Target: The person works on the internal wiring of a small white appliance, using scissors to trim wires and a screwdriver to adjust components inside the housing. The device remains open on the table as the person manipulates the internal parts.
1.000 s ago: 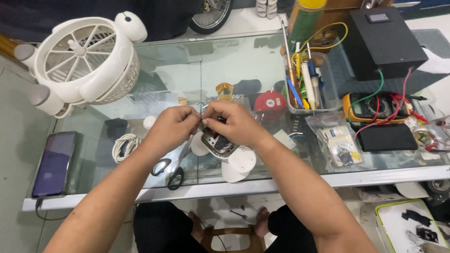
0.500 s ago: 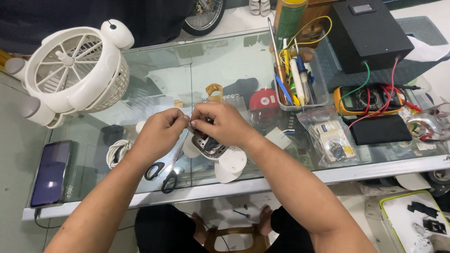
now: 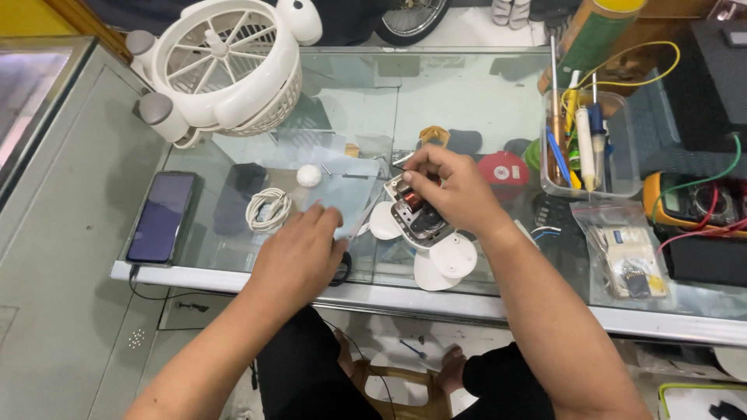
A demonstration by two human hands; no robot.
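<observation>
Fingers of the right hand (image 3: 451,190) are pinched on the opened white fan base (image 3: 416,222) mid-table, gripping it by the circuit end; half a second back both hands were on it; now the left hand (image 3: 299,253) has let go and dropped, loosely curled, onto the black scissors (image 3: 342,268) at the glass table (image 3: 467,299) edge; looks like a tool grab.

Two hands are at work: the left hand (image 3: 299,253) and the right hand (image 3: 447,190). On the glass surface (image 3: 482,101) lie one white fan housing (image 3: 226,66), one dark phone (image 3: 162,216), one coiled white cable (image 3: 268,210) and one opened white device (image 3: 420,222). There is also one clear tool tub (image 3: 591,144), one yellow multimeter (image 3: 692,202) and one red round case (image 3: 504,169).
</observation>
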